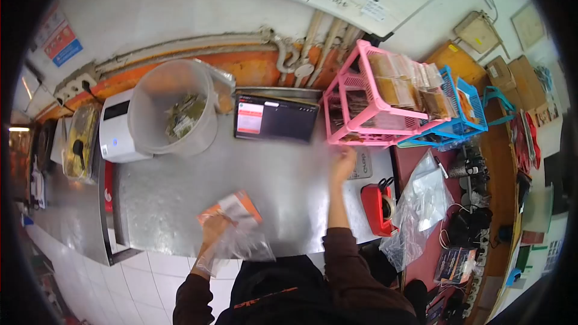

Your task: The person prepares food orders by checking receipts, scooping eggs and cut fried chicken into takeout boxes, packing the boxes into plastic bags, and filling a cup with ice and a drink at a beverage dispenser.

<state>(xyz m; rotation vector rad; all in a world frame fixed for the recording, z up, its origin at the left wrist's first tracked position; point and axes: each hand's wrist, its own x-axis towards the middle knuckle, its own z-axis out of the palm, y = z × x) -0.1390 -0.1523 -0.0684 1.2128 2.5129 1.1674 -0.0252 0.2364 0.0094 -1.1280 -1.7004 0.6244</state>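
My left hand (214, 229) is closed on a clear plastic bag (247, 245) near the front edge of the metal counter (174, 195). An orange-and-white packet (238, 206) shows at the top of the bag, just beyond my fingers. Farther forward, my right hand (344, 165) reaches to the lower front of a pink plastic rack (368, 129); its fingers are blurred. Filled clear packets (397, 84) stand on the rack's upper tier. A grey device with a dark marking (362, 164) lies right beside that hand.
Left of the tablet (276, 119) stands a translucent bucket (144, 108) with green-and-white packets inside, next to a white printer (116, 129). A blue basket (466, 108) adjoins the rack. A red tape dispenser (374, 207) and clear plastic bags (421, 204) are at right.
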